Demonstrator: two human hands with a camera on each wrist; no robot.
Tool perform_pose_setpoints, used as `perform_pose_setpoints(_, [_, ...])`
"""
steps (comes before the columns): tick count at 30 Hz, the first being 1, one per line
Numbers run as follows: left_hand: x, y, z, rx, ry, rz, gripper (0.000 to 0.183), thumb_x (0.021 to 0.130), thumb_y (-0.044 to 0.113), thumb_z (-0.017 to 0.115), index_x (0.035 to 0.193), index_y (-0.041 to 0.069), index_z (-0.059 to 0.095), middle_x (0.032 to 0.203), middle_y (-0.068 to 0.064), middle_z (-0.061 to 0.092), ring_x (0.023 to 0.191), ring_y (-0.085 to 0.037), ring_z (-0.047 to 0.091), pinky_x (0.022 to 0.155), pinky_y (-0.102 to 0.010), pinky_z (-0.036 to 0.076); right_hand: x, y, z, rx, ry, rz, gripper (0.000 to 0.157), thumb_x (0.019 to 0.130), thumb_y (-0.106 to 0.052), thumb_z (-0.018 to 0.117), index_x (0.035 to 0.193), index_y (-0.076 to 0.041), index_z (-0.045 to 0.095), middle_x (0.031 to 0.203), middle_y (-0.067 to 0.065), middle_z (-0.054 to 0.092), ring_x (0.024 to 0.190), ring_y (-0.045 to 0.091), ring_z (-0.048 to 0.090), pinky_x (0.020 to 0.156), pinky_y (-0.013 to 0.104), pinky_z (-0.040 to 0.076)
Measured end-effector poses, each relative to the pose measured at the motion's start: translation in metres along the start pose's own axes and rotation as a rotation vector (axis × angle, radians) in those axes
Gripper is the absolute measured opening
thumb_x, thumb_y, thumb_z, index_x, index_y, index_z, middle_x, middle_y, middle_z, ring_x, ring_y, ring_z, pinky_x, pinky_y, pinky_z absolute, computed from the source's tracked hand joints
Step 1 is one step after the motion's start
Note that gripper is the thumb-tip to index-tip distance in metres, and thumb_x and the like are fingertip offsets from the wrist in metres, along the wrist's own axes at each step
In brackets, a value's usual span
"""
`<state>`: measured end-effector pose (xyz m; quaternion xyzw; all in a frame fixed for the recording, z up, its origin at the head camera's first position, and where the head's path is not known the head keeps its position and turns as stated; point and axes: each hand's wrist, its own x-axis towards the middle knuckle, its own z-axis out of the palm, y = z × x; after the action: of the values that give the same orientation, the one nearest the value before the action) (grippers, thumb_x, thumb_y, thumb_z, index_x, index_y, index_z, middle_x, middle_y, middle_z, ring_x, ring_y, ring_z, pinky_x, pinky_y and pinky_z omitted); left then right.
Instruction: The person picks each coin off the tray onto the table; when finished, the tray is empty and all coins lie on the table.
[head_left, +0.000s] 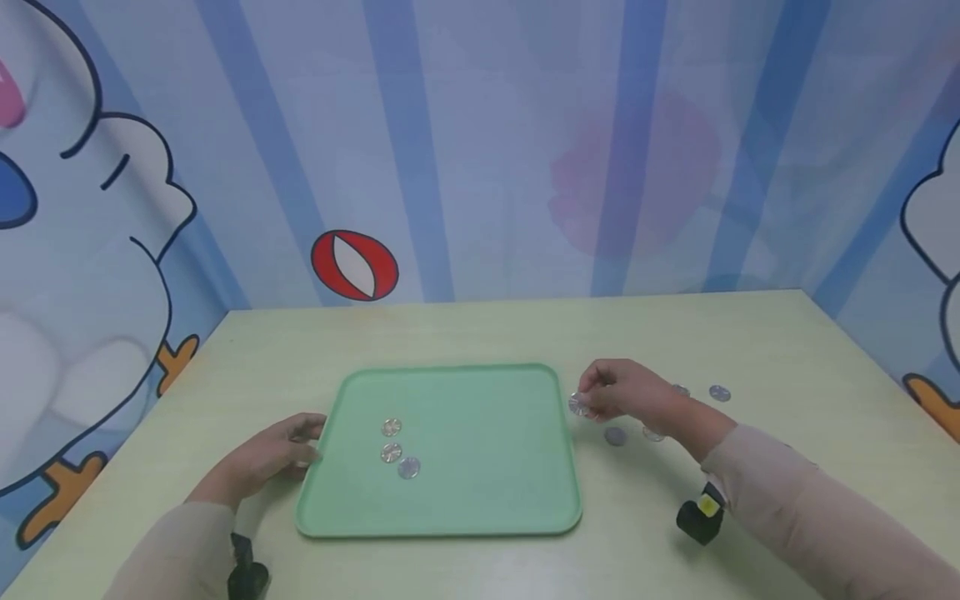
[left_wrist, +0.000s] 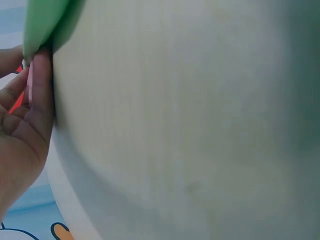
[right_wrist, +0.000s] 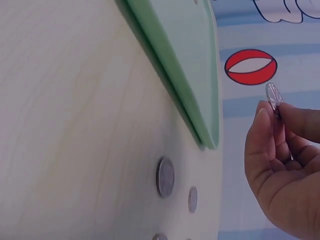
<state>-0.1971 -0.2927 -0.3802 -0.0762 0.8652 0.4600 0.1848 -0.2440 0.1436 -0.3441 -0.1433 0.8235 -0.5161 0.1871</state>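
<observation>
In the head view, my left hand [head_left: 262, 457] is at the left edge of a green tray [head_left: 487, 450]. The left wrist view has its fingers [left_wrist: 41, 80] on both sides of the tray's rim [left_wrist: 42, 30], holding it. Three silver coins [head_left: 408, 467] lie on the tray's left half. Just off the right rim, my right hand [head_left: 626, 390] pinches another coin [right_wrist: 273, 95] between thumb and fingertips, raised above the table. Below and beyond that hand, several loose coins [head_left: 615, 436] lie on the table, some partly covered by the wrist.
The pale wooden table [head_left: 465, 337] reaches back to a blue striped backdrop [head_left: 495, 150] with cartoon figures. A farther coin [head_left: 719, 392] lies to the right of my right hand. Small black devices [head_left: 701, 518] are strapped at both wrists.
</observation>
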Motion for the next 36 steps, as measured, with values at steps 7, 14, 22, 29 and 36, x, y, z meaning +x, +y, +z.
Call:
perform_pose_setpoints(7, [-0.002,0.000,0.000,0.001,-0.002,0.017,0.063,0.073,0.002,0.052,0.130,-0.002,0.027,0.126,-0.024,0.034,0.108,-0.037,0.040,0.082,-0.043,0.045,-0.013,0.009,-0.018,0.007,0.002,-0.030,0.018,0.085,-0.010,0.051,0.094,0.005,0.048,0.082,0.010,0.054,0.076,0.019,0.054,0.070,0.033,0.049])
perform_pose_setpoints(14, [-0.001,-0.001,-0.001,-0.002,0.011,0.000,0.063,0.073,0.003,0.052,0.131,0.000,0.027,0.126,-0.022,0.035,0.109,-0.036,0.040,0.083,-0.043,0.044,-0.024,0.020,-0.032,0.026,0.021,-0.026,0.016,0.085,-0.008,0.050,0.093,0.005,0.047,0.082,0.009,0.053,0.077,0.019,0.054,0.071,0.032,0.049])
perform_pose_setpoints(22, [-0.004,-0.002,0.000,-0.018,0.004,0.012,0.062,0.073,0.002,0.052,0.131,-0.001,0.028,0.124,-0.022,0.037,0.105,-0.034,0.044,0.081,-0.043,0.045,-0.034,0.034,-0.048,0.034,0.042,-0.015,0.018,0.084,-0.009,0.051,0.094,0.006,0.047,0.086,0.010,0.050,0.077,0.017,0.054,0.071,0.031,0.049])
perform_pose_setpoints(29, [-0.004,-0.002,0.001,-0.037,0.000,0.026,0.061,0.076,0.002,0.051,0.131,-0.002,0.026,0.126,-0.023,0.035,0.107,-0.035,0.042,0.082,-0.043,0.045,-0.042,0.043,-0.060,0.029,0.051,0.005,0.018,0.085,-0.008,0.049,0.094,0.008,0.045,0.084,0.010,0.050,0.076,0.017,0.054,0.068,0.029,0.050])
perform_pose_setpoints(36, [-0.002,-0.002,0.000,-0.036,0.004,0.027,0.061,0.075,0.001,0.052,0.130,-0.001,0.028,0.124,-0.022,0.037,0.106,-0.033,0.044,0.081,-0.042,0.045,-0.047,0.054,-0.070,0.021,0.059,0.039,0.020,0.085,-0.009,0.049,0.095,0.008,0.045,0.095,0.017,0.051,0.075,0.014,0.055,0.068,0.028,0.050])
